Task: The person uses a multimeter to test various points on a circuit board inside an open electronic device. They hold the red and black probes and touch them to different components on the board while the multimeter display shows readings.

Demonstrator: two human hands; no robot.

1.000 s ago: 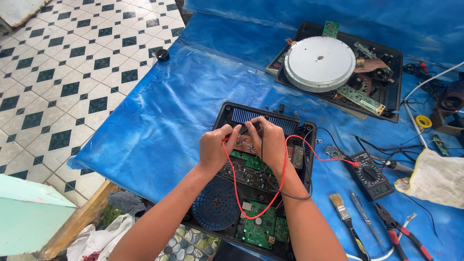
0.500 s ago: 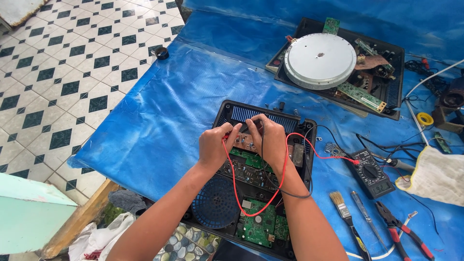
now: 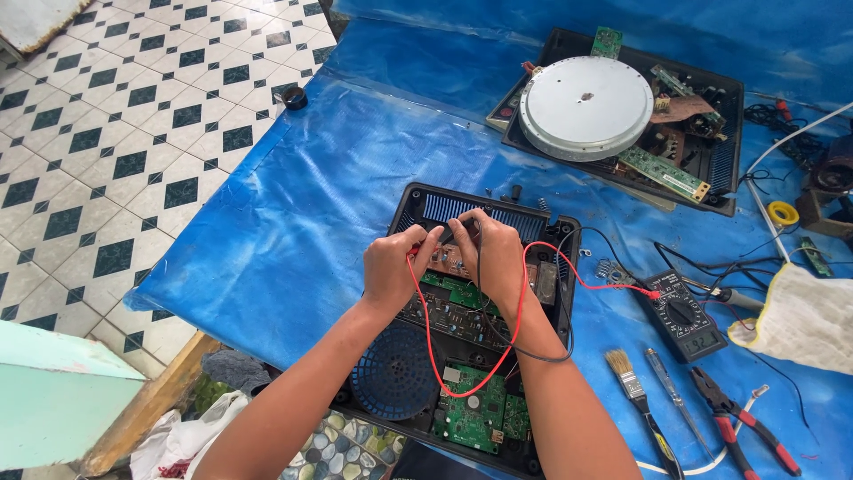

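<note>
Left hand (image 3: pixel 391 269) pinches the red probe (image 3: pixel 414 255), right hand (image 3: pixel 494 253) the black probe (image 3: pixel 469 233) — both on a circuit board (image 3: pixel 453 289).

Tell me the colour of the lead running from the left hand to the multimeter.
Red: the lead loops from the left hand to the multimeter; head view.

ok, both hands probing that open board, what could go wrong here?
The red lead loops loosely over the green circuit board, so it could snag on parts. Both the left hand and right hand crowd one spot, so a probe might slip and bridge contacts. The multimeter could get tugged.
</note>
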